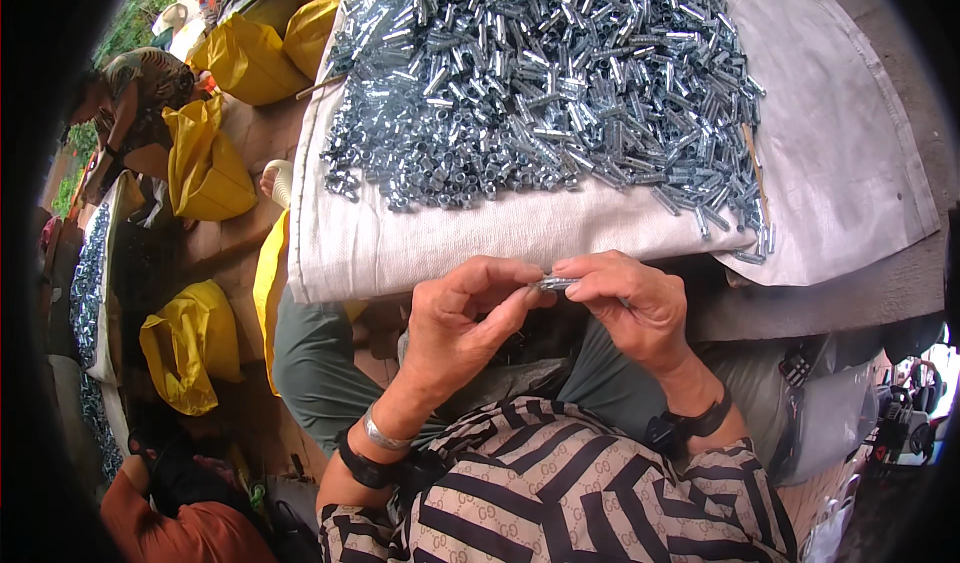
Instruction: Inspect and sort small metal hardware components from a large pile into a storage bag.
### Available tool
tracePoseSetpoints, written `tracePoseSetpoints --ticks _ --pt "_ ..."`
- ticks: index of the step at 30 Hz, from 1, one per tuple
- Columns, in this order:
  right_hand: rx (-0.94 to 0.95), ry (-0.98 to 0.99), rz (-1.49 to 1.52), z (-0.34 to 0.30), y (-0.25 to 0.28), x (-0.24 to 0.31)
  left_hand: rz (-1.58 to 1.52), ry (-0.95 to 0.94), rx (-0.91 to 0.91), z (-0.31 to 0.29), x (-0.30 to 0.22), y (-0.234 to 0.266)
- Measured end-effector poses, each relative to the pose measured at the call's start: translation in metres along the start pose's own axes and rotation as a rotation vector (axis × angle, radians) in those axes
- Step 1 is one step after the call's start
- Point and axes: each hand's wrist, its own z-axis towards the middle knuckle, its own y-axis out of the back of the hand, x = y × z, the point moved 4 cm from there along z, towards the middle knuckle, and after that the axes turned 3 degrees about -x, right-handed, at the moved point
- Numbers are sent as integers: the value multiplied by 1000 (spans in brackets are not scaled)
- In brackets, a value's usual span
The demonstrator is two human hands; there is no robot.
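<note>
A small shiny metal sleeve (558, 284) is held level between my two hands, just off the near edge of the cloth. My left hand (462, 313) pinches its left end between thumb and fingers. At its right end, my right hand (640, 308) pinches it the same way, and the fingertips cover much of it. Beyond my hands lies a wide heap of loose slotted metal sleeves (560, 73). Shorter metal rings (440, 163) gather along the heap's near left part.
A whitish woven cloth (480, 248) covers the table under the heap. A thin stick (757, 168) lies at its right. Yellow bags (205, 158) stand on the floor to the left. Another person (140, 93) is at the far left, and an orange sleeve (190, 533) shows at lower left.
</note>
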Motion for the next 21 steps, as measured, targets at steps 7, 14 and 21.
tracePoseSetpoints --ticks 7,14,21 --pt "8 -348 388 -10 2 -9 -386 255 319 10 9 4" --pt "217 -612 652 -19 -16 -10 -379 426 516 14 12 11" --pt "-200 -31 -617 18 38 -32 648 127 97 57 1 2"
